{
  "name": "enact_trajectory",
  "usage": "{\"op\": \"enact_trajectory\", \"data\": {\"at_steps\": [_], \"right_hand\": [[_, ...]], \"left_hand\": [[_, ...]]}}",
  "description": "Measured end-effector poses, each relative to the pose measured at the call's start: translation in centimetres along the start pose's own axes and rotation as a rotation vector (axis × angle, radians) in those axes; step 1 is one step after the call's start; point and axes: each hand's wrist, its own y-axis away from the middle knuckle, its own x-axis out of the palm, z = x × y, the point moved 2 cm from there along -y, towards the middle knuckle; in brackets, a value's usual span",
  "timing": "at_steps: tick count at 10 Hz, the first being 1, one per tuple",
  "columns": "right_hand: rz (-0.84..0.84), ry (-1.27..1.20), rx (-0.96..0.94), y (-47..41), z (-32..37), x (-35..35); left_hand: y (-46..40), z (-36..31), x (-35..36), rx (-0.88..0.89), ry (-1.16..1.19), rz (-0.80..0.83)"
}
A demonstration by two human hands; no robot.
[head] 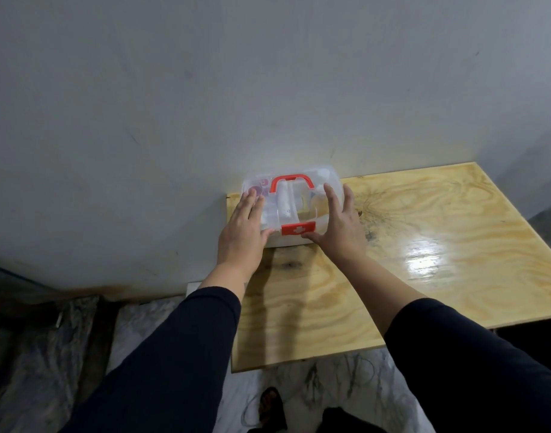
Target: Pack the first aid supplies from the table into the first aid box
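Both hands, left (243, 228) and right (336, 225), rest open-palmed on the closed box (294, 207) at the tabletop's (408, 276) far-left corner, against the wall (205, 104); bare tabletop spreads rightward.

Clear plastic first aid box (330, 179) on a glossy varnished plywood table (424, 276).

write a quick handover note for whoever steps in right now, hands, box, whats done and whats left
Left hand: flat on the left side of the lid, open.
Right hand: spread on the right side of the lid, thumb by the red latch.
First aid box: at the table's far left corner by the wall, lid down, supplies visible inside, red handle flat.
Done: no loose supplies visible on the table.
Left: confirm the latch is snapped; can't tell from here.
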Motion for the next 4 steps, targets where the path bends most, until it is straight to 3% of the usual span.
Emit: {"op": "enact_trajectory", "data": {"at_steps": [3,4], "right_hand": [[0.240,0.065,0.016,-1.0,0.9,-4.0],[0.062,-0.105,-0.059,-1.0,2.0,-10.1]], "left_hand": [[-1.1,1.0,-0.8,0.007,0.022,0.040],[2.3,2.1,-1.7,-0.057,0.107,0.006]]}}
